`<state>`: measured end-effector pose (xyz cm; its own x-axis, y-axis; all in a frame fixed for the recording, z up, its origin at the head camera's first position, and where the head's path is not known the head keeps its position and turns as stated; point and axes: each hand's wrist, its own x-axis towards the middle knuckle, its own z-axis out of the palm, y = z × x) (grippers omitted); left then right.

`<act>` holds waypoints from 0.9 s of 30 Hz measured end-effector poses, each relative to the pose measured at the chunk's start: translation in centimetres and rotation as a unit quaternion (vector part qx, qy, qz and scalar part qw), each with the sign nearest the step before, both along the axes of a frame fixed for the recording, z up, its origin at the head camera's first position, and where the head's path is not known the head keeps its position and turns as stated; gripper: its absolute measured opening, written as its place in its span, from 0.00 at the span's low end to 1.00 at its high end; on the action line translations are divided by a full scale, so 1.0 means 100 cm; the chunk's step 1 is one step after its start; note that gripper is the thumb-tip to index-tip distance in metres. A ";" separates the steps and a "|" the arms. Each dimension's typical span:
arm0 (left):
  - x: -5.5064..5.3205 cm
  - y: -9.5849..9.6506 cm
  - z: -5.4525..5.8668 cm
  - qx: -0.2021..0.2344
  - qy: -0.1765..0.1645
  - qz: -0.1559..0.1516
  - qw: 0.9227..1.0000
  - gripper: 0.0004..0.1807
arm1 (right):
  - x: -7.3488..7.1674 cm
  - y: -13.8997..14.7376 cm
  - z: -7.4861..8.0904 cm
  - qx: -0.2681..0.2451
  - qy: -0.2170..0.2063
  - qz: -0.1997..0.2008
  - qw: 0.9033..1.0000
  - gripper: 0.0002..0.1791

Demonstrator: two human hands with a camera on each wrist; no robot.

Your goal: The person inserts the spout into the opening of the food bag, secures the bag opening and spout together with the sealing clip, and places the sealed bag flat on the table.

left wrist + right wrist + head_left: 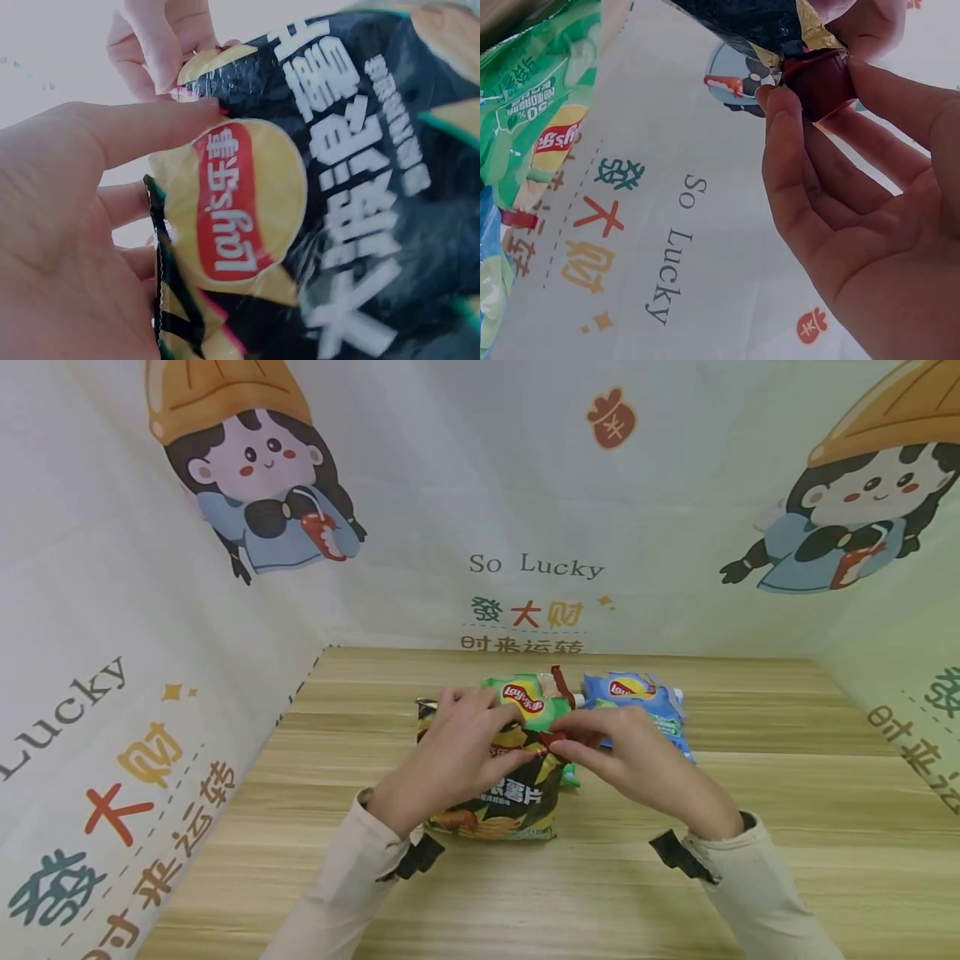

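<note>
A black and gold Lay's chip bag (495,818) stands tilted above the table, its printed front towards me. My left hand (446,756) grips its top edge, and in the left wrist view the thumb lies on the front near the logo with fingers behind. At the bag's upper right corner, my right hand (641,764) pinches a dark red plastic bag clip (821,82) between thumb and fingertips. The right wrist view shows the clip against the gathered foil corner. How firmly it sits on the foil, I cannot tell.
Behind the black bag lies a green Lay's bag (536,714) with a red strip and a white cap at its corner. A blue Lay's bag (637,689), also with a white cap, lies right of it. Printed cloth (405,527) walls the wooden table (750,777).
</note>
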<state>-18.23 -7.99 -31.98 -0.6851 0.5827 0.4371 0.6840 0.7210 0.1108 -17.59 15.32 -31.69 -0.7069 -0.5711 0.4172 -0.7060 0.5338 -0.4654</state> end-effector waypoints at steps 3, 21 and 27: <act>-0.003 0.000 -0.003 0.024 -0.030 -0.014 0.999 0.17 | 0.000 0.000 0.000 0.002 -0.014 0.001 1.000 0.08; -0.015 0.002 -0.010 0.116 -0.087 -0.102 0.984 0.03 | -0.005 0.003 -0.006 -0.023 -0.102 0.030 0.994 0.15; -0.017 0.002 -0.010 0.134 -0.107 -0.125 0.977 0.03 | -0.007 0.003 -0.007 -0.022 -0.105 0.038 0.994 0.17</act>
